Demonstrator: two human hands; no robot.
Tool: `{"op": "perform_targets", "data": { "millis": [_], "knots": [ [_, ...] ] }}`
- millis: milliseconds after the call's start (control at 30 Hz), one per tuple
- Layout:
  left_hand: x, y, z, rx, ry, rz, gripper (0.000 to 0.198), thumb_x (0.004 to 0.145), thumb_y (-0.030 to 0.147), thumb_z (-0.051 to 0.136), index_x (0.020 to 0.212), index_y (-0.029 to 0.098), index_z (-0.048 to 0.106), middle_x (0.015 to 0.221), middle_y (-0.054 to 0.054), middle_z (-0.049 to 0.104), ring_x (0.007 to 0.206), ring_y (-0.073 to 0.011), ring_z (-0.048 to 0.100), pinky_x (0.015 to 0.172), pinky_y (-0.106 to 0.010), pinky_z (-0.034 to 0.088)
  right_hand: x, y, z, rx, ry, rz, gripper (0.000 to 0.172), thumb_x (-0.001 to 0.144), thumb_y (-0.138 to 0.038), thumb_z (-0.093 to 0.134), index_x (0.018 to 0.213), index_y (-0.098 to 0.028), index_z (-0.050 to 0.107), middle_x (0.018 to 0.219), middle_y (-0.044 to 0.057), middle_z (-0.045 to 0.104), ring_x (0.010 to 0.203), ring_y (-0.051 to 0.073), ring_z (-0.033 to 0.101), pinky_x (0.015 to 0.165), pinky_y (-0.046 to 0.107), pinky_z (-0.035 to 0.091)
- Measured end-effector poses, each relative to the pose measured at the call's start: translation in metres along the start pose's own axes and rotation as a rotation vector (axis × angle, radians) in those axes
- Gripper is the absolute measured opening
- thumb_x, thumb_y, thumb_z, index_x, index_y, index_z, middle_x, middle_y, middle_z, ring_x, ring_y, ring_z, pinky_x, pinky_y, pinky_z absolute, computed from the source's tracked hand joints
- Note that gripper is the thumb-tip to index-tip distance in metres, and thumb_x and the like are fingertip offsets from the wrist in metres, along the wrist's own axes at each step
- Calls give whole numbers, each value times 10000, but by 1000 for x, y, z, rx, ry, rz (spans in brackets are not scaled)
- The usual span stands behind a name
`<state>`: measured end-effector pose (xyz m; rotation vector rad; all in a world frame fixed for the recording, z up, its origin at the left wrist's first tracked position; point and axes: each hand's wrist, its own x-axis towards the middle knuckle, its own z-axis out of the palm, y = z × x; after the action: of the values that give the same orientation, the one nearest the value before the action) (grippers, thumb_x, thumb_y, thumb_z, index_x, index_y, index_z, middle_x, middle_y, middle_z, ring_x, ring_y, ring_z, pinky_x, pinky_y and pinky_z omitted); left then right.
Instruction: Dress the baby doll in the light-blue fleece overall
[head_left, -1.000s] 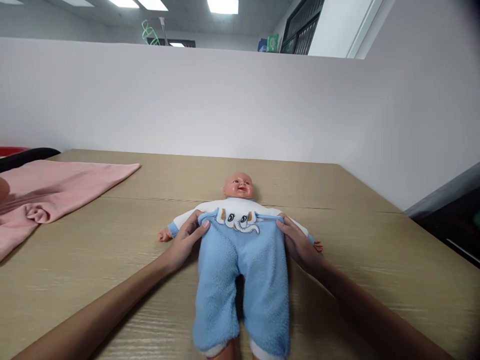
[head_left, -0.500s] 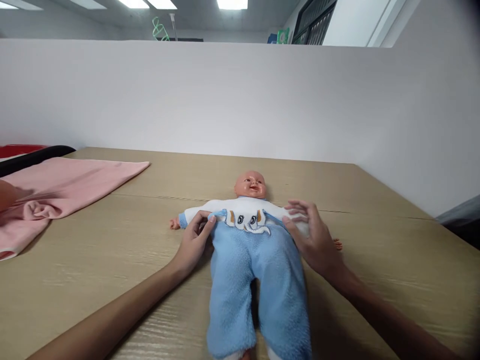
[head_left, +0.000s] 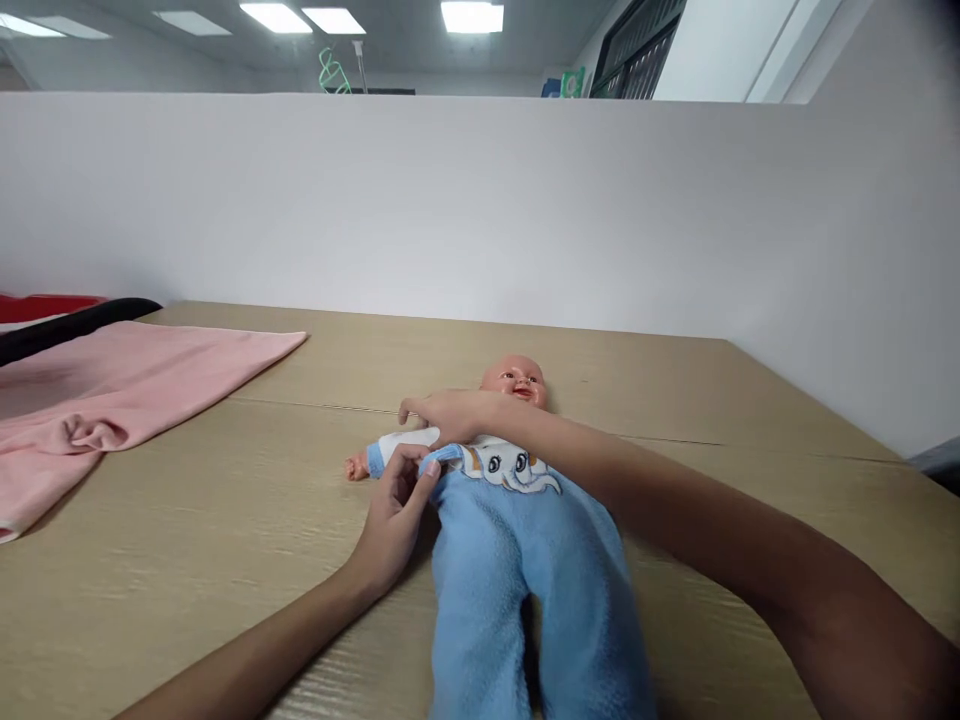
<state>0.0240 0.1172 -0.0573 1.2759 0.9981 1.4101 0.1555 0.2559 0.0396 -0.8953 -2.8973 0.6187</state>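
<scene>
A baby doll [head_left: 516, 378] lies on its back on the wooden table [head_left: 225, 520], head away from me. It wears a white top and fluffy blue overalls [head_left: 525, 570] with an elephant patch [head_left: 506, 465] on the bib. My left hand [head_left: 397, 505] pinches the left top corner of the overalls' bib beside the doll's arm. My right hand [head_left: 442, 412] reaches across the doll's chest, fingers resting on the white top at its left shoulder, with my forearm hiding the doll's right side.
A pink cloth [head_left: 112, 385] lies crumpled on the table's left part. Behind it sit a black edge [head_left: 75, 318] and something red [head_left: 45, 303]. A white partition wall [head_left: 480, 210] closes off the back and right of the table.
My right hand left the doll's right side and crossed over its chest to its left shoulder. My left hand stays pinched on the bib corner. The view shifted slightly left.
</scene>
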Motion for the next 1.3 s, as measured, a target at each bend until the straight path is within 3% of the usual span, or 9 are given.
{"op": "perform_targets", "data": {
  "millis": [167, 300, 500, 600, 767, 867, 967, 1100, 1300],
  "knots": [
    [-2, -6, -2, -24, -31, -1, 337, 1023, 554, 709, 1022, 228, 623, 886, 15, 566, 831, -166, 511, 769, -272, 421, -19, -4, 8, 15, 246, 22, 361, 923, -191, 652, 1284, -190, 630, 1229, 110, 752, 1005, 242, 687, 803, 319, 469],
    [-8, -15, -6, 57, -7, 104, 226, 1069, 463, 670, 1081, 238, 660, 1001, -18, 637, 951, -183, 590, 887, -294, 472, -49, -10, 7, 237, 509, -18, 366, 870, -91, 554, 1211, -213, 602, 1081, 32, 712, 901, 193, 631, 809, 298, 450],
    [-17, -18, -12, 144, 78, 612, 151, 1066, 195, 650, 1185, 281, 683, 1166, -47, 620, 1122, -195, 597, 1001, -325, 495, -66, -5, 11, 331, 526, -61, 404, 789, -4, 507, 1119, -217, 603, 969, -7, 648, 857, 179, 582, 790, 286, 430],
    [-15, -10, -11, 96, 119, 688, 141, 1078, 200, 623, 1181, 286, 666, 1203, -50, 608, 1157, -188, 599, 1002, -315, 513, -64, -1, 15, 274, 492, -107, 437, 749, 32, 503, 1090, -210, 633, 1029, 12, 685, 912, 187, 616, 823, 294, 444],
    [-2, 3, -5, -89, 232, 230, 216, 1024, 465, 742, 1041, 259, 680, 981, 1, 665, 918, -146, 620, 833, -232, 516, -64, -8, 14, 270, 364, -167, 341, 849, 0, 557, 1084, -194, 709, 1121, 64, 753, 1057, 215, 679, 947, 333, 494],
    [5, 7, -4, -176, 197, 25, 377, 914, 570, 838, 980, 232, 684, 931, 14, 668, 876, -135, 616, 788, -208, 516, -77, -27, 10, 272, 383, -49, 180, 1041, -257, 595, 1099, -211, 759, 1198, 90, 741, 1150, 233, 679, 1058, 381, 477],
    [11, 7, -7, -282, 106, -95, 423, 874, 577, 869, 1034, 237, 673, 991, 8, 714, 890, -137, 661, 778, -209, 544, -94, -49, 7, 187, 382, 144, 253, 1014, -437, 693, 1093, -206, 759, 1158, 91, 756, 1108, 255, 689, 998, 380, 475],
    [22, -2, -13, -363, 43, -251, 493, 826, 576, 906, 1075, 271, 609, 798, 55, 691, 629, -112, 597, 572, -196, 486, -101, -57, 14, 200, 404, 299, 179, 1052, -341, 608, 1099, -192, 694, 1059, 78, 786, 952, 227, 702, 801, 330, 452],
    [38, -8, -15, -319, -2, -253, 556, 744, 598, 958, 1033, 230, 659, 927, 6, 751, 796, -119, 675, 722, -190, 553, -93, -40, 31, 447, 460, 407, 194, 1082, -391, 521, 1086, -218, 609, 882, 9, 728, 721, 173, 641, 648, 286, 409]
  ]
}}
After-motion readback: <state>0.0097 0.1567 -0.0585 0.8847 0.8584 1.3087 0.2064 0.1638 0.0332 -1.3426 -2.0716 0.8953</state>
